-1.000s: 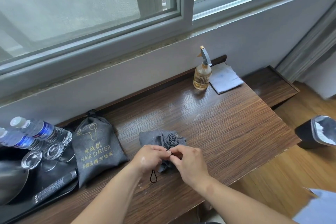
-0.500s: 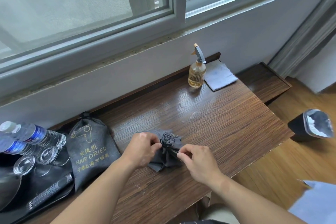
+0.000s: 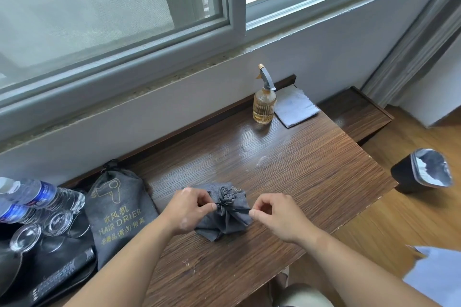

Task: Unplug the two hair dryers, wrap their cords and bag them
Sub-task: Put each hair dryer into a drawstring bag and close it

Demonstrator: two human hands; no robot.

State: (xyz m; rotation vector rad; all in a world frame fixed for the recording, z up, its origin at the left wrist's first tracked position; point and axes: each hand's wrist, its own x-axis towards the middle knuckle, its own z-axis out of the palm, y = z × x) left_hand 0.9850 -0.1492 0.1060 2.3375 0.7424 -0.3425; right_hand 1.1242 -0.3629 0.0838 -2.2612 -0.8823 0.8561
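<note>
I see my left hand (image 3: 188, 209) and right hand (image 3: 278, 219) each pinching a drawstring (image 3: 237, 209) end in their fingers (image 3: 210, 206), over the gathered grey bag (image 3: 224, 223) lying on the counter (image 3: 299, 177) near the printed hair-dryer bag (image 3: 119, 212).

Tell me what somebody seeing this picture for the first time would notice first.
Front and centre on the wooden desk, the left hand and right hand each pinch the drawstring, stretched across the gathered neck of a small grey bag. Just left of it lies a second grey bag printed HAIR DRIER. At the desk's far edge, under the window, an amber spray bottle stands beside a folded cloth.
</note>
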